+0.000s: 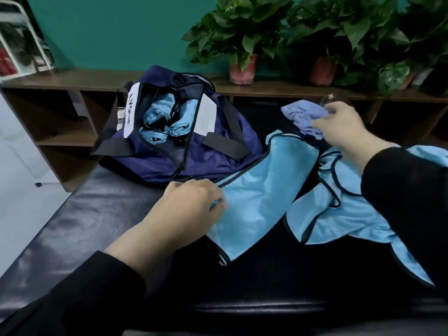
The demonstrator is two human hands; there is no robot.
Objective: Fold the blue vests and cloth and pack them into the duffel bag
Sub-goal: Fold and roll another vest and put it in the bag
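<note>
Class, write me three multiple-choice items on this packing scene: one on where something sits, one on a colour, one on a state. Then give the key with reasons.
1. Where do the rolled light blue vests lie?
A. inside the navy fabric duffel bag
B. on the brown wooden shelf
C. under the padded black bench

2. What colour is the crumpled cloth under the right hand?
A. red
B. lavender
C. yellow

3. How is the duffel bag?
A. zipped shut
B. unzipped and open
C. upside down

Key: 1 A, the rolls show through the bag's opening. 2 B, it is pale purple beside the flat light blue mesh vest, which the left hand pinches. 3 B, its inside is visible.
</note>
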